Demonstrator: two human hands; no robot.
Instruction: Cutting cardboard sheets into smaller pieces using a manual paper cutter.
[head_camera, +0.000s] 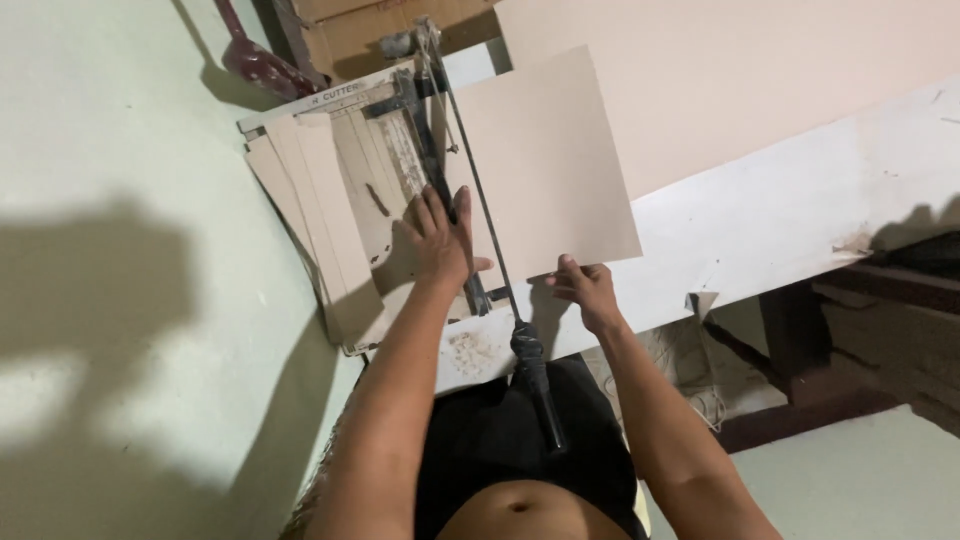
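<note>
A: Card (545, 170), 1 pale sheet, lies at centre frame across the cutter (330, 110), its right part hanging over the white bench (800, 220).

B: Which hand has it?

A: Right hand (588, 292) pinches the sheet's lower edge, fingers closed on it. Left hand (437, 240) lies flat and spread, pressing down beside the blade rail, gripping nothing.

B: And the blade arm (480, 210)?

A: Raised, running from the hinge at upper centre down to its black handle (535, 385) at lower centre. Neither hand touches the handle.

B: So the step in hand?

A: Lining up, I judge: the sheet is being set against the rail before a cut. Cut strips (310, 210) already lie stacked at the left of the base.

B: What does the next move call for?

A: Probably keeping the sheet square and pinned, left fingers clear of the blade line, and 1 hand freed for the handle. I cannot tell whether the edge sits flush yet.
</note>
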